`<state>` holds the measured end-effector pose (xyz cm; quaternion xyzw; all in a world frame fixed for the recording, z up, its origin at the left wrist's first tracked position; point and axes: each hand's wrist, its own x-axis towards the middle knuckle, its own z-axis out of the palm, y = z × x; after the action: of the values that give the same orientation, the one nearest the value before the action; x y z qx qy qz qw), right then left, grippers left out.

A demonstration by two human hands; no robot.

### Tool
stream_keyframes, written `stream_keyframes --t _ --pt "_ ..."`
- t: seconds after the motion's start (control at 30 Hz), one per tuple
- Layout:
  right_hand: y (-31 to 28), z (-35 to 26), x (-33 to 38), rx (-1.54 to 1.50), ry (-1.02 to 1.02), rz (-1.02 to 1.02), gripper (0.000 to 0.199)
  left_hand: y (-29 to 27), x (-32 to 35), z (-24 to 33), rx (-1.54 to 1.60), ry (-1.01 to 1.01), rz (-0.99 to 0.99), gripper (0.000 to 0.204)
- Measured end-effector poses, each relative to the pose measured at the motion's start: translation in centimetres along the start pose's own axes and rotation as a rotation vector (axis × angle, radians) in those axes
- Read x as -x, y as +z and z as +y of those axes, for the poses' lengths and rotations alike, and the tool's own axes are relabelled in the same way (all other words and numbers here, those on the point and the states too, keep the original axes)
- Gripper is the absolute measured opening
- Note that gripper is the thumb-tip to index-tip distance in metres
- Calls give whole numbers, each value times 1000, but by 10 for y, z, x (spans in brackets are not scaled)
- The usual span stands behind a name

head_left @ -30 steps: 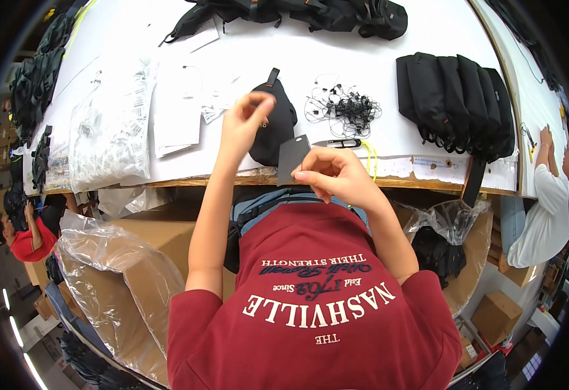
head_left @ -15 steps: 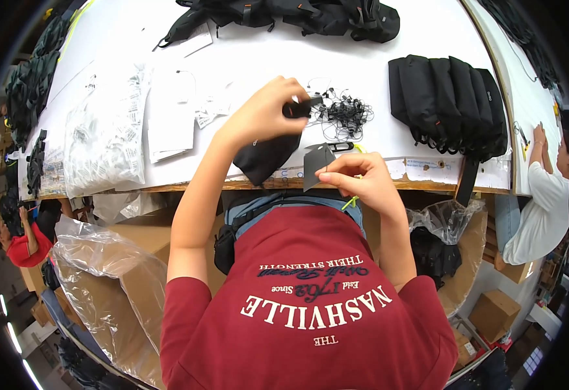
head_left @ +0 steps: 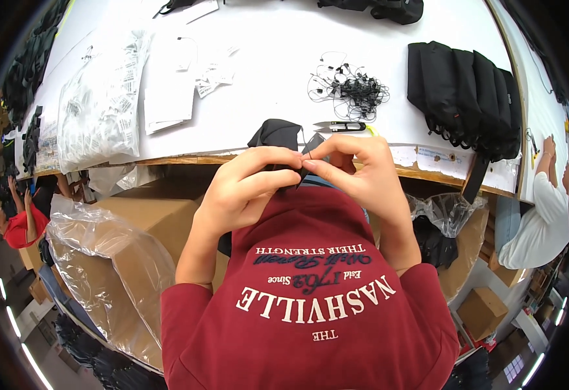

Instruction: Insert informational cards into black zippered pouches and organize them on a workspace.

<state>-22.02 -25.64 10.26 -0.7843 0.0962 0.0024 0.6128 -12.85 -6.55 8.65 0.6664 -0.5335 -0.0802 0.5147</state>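
Observation:
My left hand [head_left: 248, 185] and my right hand [head_left: 356, 169] meet fingertip to fingertip just over the table's near edge. Between the thumb and forefinger of the left is part of a black fabric bag [head_left: 278, 134], whose far end shows beyond the knuckles. The right pinches the thin dark string of a grey hang tag [head_left: 313, 142], which stands tilted behind the fingertips. Fingers cover the spot where string and bag come together, so I cannot tell whether they are joined. Thread snips [head_left: 341, 127] lie just beyond the right hand.
A tangled heap of black strings [head_left: 356, 90] lies beyond the snips. Stacked black bags [head_left: 463, 97] sit to the right. On the left are a clear plastic bag of labels [head_left: 102, 104] and white cards [head_left: 168, 104]. A plastic-lined carton [head_left: 109, 260] stands below the edge; people work at both sides.
My left hand has come down from over the table with the black bag and now meets the right. The right hand has shifted slightly left with the tag. The view has tilted.

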Motion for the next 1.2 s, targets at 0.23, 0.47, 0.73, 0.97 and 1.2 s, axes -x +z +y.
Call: stream_keyframes --t 0.23,0.47,0.73,0.97,1.2 --pt "13 2 1 3 -73 28 8 4 -2 20 89 -230 512 20" --pt "26 -3 -1 63 -262 108 8 -7 8 28 -4 -627 368 20" --pt "29 -1 -5 332 -440 104 10 -7 6 24 29 -550 302 19" --pt "10 -1 -1 -604 -51 -134 13 -8 7 21 526 -468 604 8" --pt "-4 -2 -5 -843 -196 -177 9 -18 5 19 1090 -492 514 7"
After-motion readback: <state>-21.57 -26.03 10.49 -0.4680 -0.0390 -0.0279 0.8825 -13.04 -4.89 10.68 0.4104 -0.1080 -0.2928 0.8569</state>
